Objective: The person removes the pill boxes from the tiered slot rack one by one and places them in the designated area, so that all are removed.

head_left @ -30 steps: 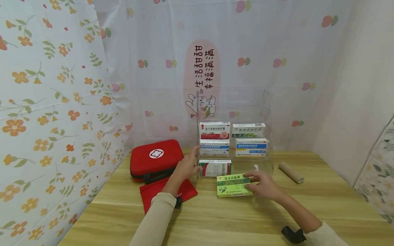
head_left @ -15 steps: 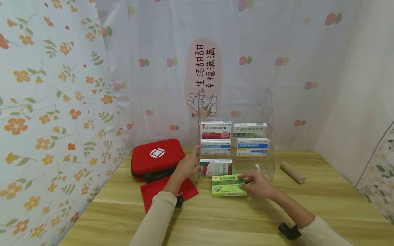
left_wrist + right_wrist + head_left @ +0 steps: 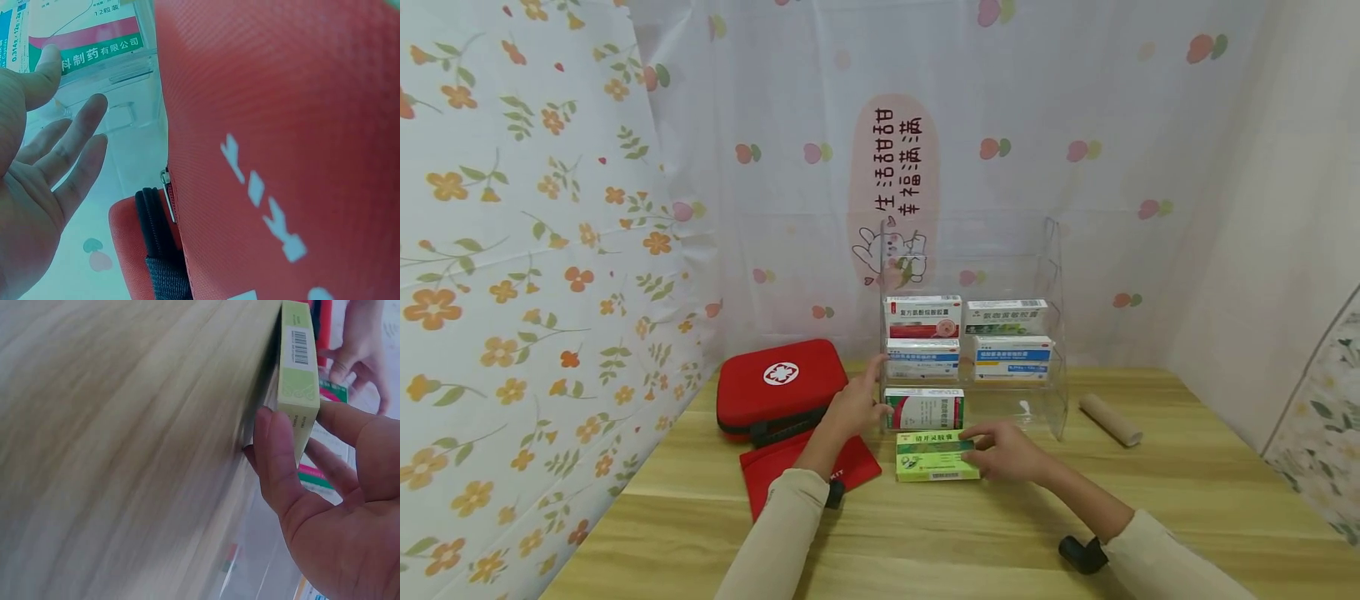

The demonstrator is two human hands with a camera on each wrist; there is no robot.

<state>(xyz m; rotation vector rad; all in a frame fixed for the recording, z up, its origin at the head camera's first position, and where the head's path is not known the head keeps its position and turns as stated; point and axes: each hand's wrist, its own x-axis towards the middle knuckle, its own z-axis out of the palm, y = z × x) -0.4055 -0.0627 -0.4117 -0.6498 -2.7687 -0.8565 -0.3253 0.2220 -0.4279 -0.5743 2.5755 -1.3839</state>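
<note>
A clear acrylic rack (image 3: 1015,407) stands on the table with medicine boxes on its tiers. In its lowest tier, on the left, sits a white, green and red medicine box (image 3: 923,412). My right hand (image 3: 1009,455) pinches the right end of a yellow-green medicine box (image 3: 937,458) in front of the rack; in the right wrist view, thumb and fingers grip the end of that box (image 3: 300,365). My left hand (image 3: 853,407) is at the rack's left side, its fingers (image 3: 76,139) spread and holding nothing; contact with the rack is hard to tell.
Left of the rack lies a red first-aid case (image 3: 781,383), with a flat red pouch (image 3: 853,467) before it, partly under my left forearm. A brown cardboard tube (image 3: 1111,420) lies to the right. Higher tiers hold several boxes, including a blue-and-white box (image 3: 1013,360).
My right hand has slid leftward with the yellow-green medicine box, which now lies in front of the white, green and red one. The left hand has stayed at the rack's side.
</note>
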